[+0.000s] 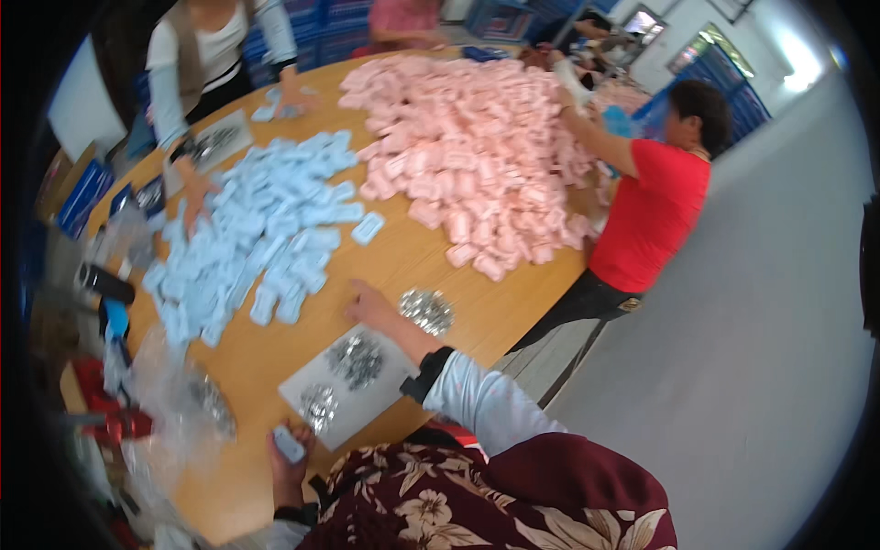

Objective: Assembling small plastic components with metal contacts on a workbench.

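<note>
My left hand (288, 472), low near the table's front edge, is closed around a small light blue plastic case (289, 445) with rounded corners. My right hand (371, 307) is stretched out over the table beyond a white sheet (368, 405), its fingers apart and nothing visible in them. On that sheet lie two heaps of small shiny metal pieces (356, 360); what exactly they are is too small to tell. Just right of my right hand sits another metal heap (426, 313) on the bare wood. Farther out spreads a big pile of light blue cases (247, 225), with one loose case (368, 228) at its right.
A large heap of pink cases (467, 156) covers the far part of the round wooden table (247, 367). A person in red (655, 206) works at the right; another person (215, 55) reaches into the blue pile. Clear plastic bags (170, 394) and a black bottle (105, 283) line the left edge.
</note>
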`<state>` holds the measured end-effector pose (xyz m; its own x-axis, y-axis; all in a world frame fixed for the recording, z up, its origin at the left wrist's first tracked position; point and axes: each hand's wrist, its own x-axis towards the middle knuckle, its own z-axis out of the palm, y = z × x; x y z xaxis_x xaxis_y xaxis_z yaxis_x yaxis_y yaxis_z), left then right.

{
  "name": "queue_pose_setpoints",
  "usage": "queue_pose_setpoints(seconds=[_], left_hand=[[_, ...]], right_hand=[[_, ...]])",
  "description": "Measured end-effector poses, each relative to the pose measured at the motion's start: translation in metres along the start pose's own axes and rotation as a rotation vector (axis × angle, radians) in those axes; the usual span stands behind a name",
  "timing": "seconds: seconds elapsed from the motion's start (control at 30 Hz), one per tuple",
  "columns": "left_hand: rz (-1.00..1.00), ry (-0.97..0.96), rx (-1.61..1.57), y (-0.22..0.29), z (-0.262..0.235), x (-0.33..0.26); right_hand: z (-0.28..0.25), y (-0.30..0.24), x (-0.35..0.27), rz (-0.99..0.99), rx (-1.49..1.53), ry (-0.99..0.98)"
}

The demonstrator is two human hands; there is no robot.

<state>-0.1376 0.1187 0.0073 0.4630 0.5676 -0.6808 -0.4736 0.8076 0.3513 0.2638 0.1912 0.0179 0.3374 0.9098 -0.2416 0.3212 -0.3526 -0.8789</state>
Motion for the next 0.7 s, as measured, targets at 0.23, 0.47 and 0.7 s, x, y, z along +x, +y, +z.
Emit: queue_pose_setpoints(seconds=[0.23,0.47,0.7], left_hand=[[-0.022,-0.089,-0.068,-0.002,-0.018,0.017],[-0.036,-0.03,-0.007,0.01,-0.014,0.007],[-0.071,-0.041,-0.019,0.012,-0.016,0.002]], right_hand=[[0.003,-0.055,-0.006,0.03,0.223,-0.117],[0.008,-0.071,-0.016,0.131,0.268,-0.159],[-0.005,-0.07,-0.029,0.137,0.311,-0.135]])
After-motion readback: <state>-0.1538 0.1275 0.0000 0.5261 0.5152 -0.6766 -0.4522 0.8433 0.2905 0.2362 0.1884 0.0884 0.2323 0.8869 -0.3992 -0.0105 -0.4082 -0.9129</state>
